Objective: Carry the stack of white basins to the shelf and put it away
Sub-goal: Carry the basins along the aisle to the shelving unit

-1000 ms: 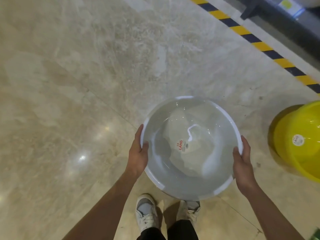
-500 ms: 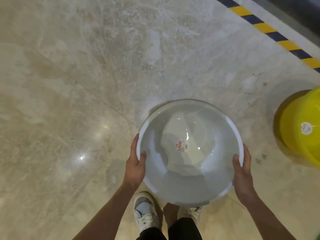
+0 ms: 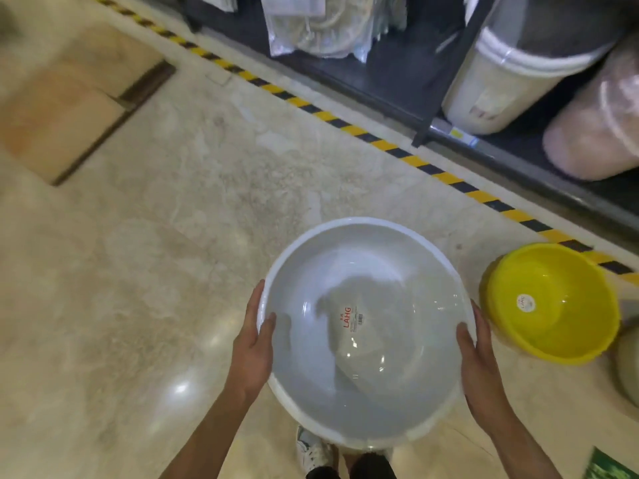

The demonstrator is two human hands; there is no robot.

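Note:
I hold the stack of white basins (image 3: 366,375) in front of me above the floor, mouth up, with a red-lettered label at its bottom. My left hand (image 3: 252,347) grips the left rim, thumb inside. My right hand (image 3: 479,364) grips the right rim the same way. Only the top basin's inside shows; the ones under it are hidden. The dark shelf (image 3: 397,84) runs along the upper right, behind a yellow-and-black floor stripe (image 3: 380,144).
A yellow basin (image 3: 553,305) sits on the floor just right of the stack. On the shelf lie wrapped white basins (image 3: 501,88), a pink wrapped stack (image 3: 594,133) and bagged goods (image 3: 321,25). A brown floor panel (image 3: 65,98) lies far left. My shoes (image 3: 311,454) show below.
The view has swung up and the shelf with its wrapped goods has come into sight. My hands keep the same grip on the basins, which are now nearer the floor stripe.

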